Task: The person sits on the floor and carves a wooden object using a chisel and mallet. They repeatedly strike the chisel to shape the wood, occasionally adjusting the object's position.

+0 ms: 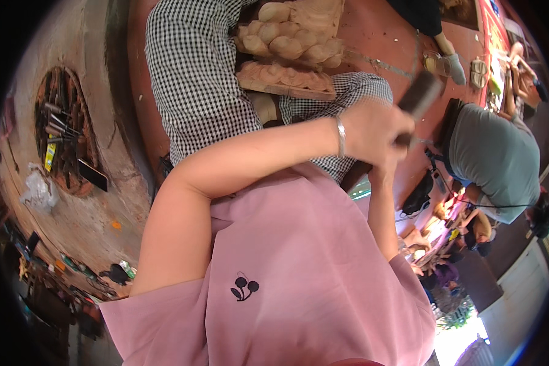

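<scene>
My left hand [369, 131], a silver bracelet on its wrist, reaches across my body to the right, blurred by motion. It is closed around a dark, thick, cylindrical mallet [422, 94] whose head points up and right. A dark round end [402, 139] shows beside its fingers. My right hand [385, 161] is just below it, close or touching; its fingers are mostly hidden. A reddish-brown wooden carving [283, 80] with wavy relief lies by my checked trousers. Beyond it is a larger carving [293, 39] with rounded lumps.
At left, a round recess [64, 128] holds several dark tools; a phone [93, 175] and clear plastic bag [39, 190] lie by it. A person in a grey shirt [491, 158] sits at right. At the top right are a sock-clad foot [456, 68] and sandals [478, 73].
</scene>
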A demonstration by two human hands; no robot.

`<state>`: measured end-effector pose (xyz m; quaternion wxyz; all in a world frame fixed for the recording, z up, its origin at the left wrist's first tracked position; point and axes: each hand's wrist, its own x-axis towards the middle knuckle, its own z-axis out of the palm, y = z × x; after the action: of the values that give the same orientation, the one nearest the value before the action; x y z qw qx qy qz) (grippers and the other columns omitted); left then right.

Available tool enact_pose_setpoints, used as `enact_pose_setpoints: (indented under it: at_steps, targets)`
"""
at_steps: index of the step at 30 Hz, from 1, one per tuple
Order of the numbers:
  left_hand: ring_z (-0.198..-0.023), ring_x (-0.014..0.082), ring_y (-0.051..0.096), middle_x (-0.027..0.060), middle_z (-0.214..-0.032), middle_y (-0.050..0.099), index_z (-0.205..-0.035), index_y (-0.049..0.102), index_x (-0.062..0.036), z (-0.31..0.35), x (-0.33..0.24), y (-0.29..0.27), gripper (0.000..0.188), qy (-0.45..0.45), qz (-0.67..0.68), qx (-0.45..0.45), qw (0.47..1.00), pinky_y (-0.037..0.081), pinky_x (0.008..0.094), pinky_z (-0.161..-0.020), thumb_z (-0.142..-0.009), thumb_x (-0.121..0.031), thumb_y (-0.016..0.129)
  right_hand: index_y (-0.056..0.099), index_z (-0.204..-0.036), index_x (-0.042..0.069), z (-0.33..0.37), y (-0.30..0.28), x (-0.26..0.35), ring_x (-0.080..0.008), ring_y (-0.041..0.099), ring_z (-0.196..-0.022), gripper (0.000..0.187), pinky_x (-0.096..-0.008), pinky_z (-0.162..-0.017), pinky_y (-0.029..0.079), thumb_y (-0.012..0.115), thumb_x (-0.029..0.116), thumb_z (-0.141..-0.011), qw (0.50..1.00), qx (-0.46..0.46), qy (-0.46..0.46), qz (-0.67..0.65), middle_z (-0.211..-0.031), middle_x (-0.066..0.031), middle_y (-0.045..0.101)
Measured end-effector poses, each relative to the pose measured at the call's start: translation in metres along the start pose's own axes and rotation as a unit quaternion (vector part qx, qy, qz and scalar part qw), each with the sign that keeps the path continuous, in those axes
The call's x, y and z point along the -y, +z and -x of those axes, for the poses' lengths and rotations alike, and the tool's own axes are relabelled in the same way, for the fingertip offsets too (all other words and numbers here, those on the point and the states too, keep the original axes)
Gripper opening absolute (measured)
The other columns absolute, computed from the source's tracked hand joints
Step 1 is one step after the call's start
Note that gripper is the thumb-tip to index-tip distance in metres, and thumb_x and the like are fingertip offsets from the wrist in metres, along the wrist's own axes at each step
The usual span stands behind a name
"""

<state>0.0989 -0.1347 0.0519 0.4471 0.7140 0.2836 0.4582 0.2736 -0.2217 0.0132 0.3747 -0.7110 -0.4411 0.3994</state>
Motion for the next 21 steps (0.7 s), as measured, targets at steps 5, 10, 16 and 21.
enact_pose_setpoints:
  at_steps: [5,10,16,21]
  targets:
    - [-0.082,0.0165,0.068,0.0065,-0.081,0.068,-0.1,0.063,-0.0014,-0.041,0.015,-0.098,0.03,-0.188,0.058,0.052,0.979,0.055,0.0295,-0.074,-0.096,-0.031,0.062,0.056,-0.111,0.0,-0.01,0.005,-0.021,-0.0155,0.057,-0.064,0.027,-0.0301,-0.059,0.049,0.063,0.007,-0.087,0.962,0.059,0.25,-0.098,-0.079,-0.0057,0.059]
    - [-0.075,0.0155,0.061,0.0054,-0.076,0.063,-0.093,0.057,-0.0034,-0.058,0.03,-0.13,0.035,-0.147,0.018,0.102,0.984,0.05,0.0306,-0.07,-0.099,-0.038,0.056,0.055,-0.099,0.001,-0.018,0.01,-0.016,-0.0154,0.058,-0.061,0.019,-0.0301,-0.055,0.048,0.066,0.005,-0.084,0.966,0.054,0.22,-0.125,-0.077,-0.0062,0.06]
    - [-0.077,0.0316,0.067,0.0187,-0.082,0.067,-0.094,0.064,0.0003,-0.046,0.048,-0.132,0.041,-0.139,-0.306,0.282,0.898,0.053,0.0394,-0.071,-0.084,-0.039,0.07,0.055,-0.108,-0.001,-0.009,0.003,-0.021,-0.0149,0.058,-0.063,0.025,-0.0296,-0.057,0.048,0.066,0.005,-0.085,0.954,0.056,0.226,-0.188,-0.08,-0.0064,0.061]
    - [-0.076,0.0386,0.067,0.024,-0.081,0.067,-0.097,0.063,0.0008,-0.05,0.053,-0.129,0.042,-0.104,-0.355,0.37,0.852,0.053,0.0434,-0.071,-0.084,-0.038,0.07,0.057,-0.116,0.0,-0.01,0.0,-0.025,-0.0135,0.057,-0.065,0.029,-0.028,-0.059,0.049,0.063,0.01,-0.09,0.956,0.067,0.222,-0.177,-0.08,-0.0047,0.061]
